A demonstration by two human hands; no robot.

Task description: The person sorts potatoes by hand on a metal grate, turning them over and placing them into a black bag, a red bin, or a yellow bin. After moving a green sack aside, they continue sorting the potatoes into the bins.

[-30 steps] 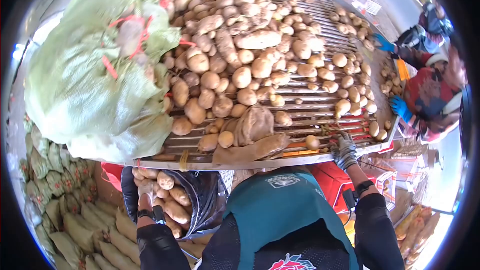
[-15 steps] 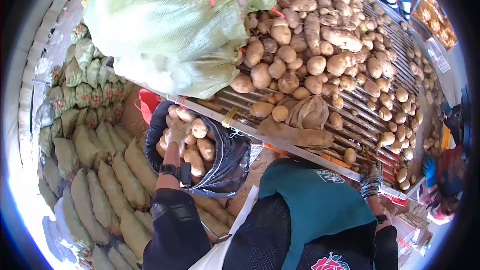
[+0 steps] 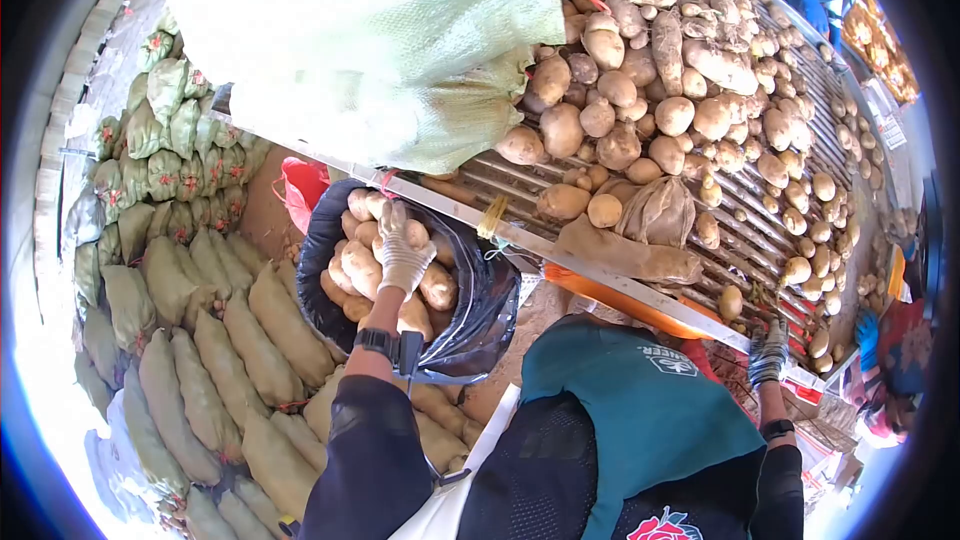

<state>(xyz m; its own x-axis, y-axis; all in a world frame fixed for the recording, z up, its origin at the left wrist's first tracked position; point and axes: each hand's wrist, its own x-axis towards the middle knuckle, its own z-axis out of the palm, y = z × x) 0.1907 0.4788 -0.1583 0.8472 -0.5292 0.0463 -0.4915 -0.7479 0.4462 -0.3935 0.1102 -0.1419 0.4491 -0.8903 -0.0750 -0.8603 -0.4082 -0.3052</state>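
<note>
My left hand (image 3: 405, 258), in a pale striped glove, lies over the potatoes (image 3: 438, 286) inside a container lined with a black bag (image 3: 487, 312). Its fingers are stretched out, touching the potatoes from above; the palm side is hidden. At the near edge of the slatted table, my right hand (image 3: 768, 352), gloved too, is closed over the metal rim (image 3: 640, 295). A lone potato (image 3: 731, 302) sits on the slats close to it. Left of that lie a limp brown cloth sack (image 3: 655, 212) and many loose potatoes (image 3: 675, 116).
A large pale green woven sack (image 3: 380, 70) covers the table's left end. Filled sacks (image 3: 205, 380) lie in rows on the floor at left. A red bag (image 3: 302, 190) touches the black-lined container. Another person's blue-gloved hand (image 3: 867, 340) is at right.
My left hand has shifted right and up over the potatoes, its fingers now plainer to see. The view has moved a little. My right hand stays at the rim.
</note>
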